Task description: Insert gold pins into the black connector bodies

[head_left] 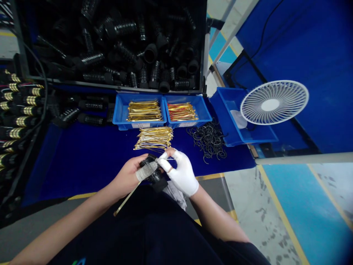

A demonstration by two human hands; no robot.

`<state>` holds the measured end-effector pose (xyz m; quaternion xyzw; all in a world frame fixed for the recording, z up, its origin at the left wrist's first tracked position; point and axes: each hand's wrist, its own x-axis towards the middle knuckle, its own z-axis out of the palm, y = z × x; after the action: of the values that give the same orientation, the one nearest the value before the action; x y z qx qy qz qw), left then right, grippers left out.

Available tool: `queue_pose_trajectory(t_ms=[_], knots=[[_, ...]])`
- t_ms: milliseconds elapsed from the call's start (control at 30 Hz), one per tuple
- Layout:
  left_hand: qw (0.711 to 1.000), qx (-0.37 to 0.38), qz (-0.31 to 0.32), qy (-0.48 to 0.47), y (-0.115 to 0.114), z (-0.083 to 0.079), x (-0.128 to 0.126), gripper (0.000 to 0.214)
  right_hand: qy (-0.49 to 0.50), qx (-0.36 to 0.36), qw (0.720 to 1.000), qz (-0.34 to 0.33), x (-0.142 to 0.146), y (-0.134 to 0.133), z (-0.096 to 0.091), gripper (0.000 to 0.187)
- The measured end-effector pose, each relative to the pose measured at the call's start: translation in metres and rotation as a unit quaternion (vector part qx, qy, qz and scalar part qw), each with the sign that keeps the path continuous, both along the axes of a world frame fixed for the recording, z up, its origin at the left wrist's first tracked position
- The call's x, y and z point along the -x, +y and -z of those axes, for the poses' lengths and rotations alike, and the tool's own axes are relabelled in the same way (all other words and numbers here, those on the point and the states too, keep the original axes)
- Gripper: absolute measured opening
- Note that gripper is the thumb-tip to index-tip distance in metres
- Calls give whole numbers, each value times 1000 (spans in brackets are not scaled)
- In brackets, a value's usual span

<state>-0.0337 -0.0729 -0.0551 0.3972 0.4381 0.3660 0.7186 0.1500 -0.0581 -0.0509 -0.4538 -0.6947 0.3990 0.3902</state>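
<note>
Left hand (127, 177) has its grip clamped on the black ribbed connector (151, 170), right hand (182, 175) pinched together on a thin gold wire (168, 159), working steady and close!

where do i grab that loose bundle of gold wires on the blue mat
Probably pinch the bundle of gold wires around its middle, coming from above on the near side. The strands lie roughly side by side there but fan out toward the left end, and the right hand is already just below it.
</note>
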Motion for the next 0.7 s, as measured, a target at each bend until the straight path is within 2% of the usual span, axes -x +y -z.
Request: queue_pose_trajectory(t_ms=[100,133,167,200,267,333,367,433,567,633,700], knots=[[1000,-7,3,2,4,1,4,24,-35,-82,989,-117,-5,-1,4,15],[1000,-20,2,16,6,2,6,24,-37,-97,985,-135,-6,-1,6,17],[998,-46,4,41,8,3,8,23,-23,-96,987,-126,-5,-1,8,21],[994,-81,9,76,11,5,11,21,14,-82,993,-88,-3,-1,9,27],[976,-157,15,153,15,9,15,16,151,-33,987,38,3,-1,8,41],[958,-199,16,206,18,16,18,13,299,20,943,147,11,-3,2,52],[953,-206,13,220,18,18,19,12,354,45,917,177,16,-4,-1,56],[950,-210,6,233,18,22,20,11,419,84,886,182,24,-5,-6,60],[949,-203,-2,240,19,24,18,9,468,119,865,136,35,-5,2,60],[947,-205,-2,245,20,25,17,9,457,121,870,140,40,-4,11,62],[945,-211,-3,251,21,27,17,14,419,114,893,121,46,-1,18,64]])
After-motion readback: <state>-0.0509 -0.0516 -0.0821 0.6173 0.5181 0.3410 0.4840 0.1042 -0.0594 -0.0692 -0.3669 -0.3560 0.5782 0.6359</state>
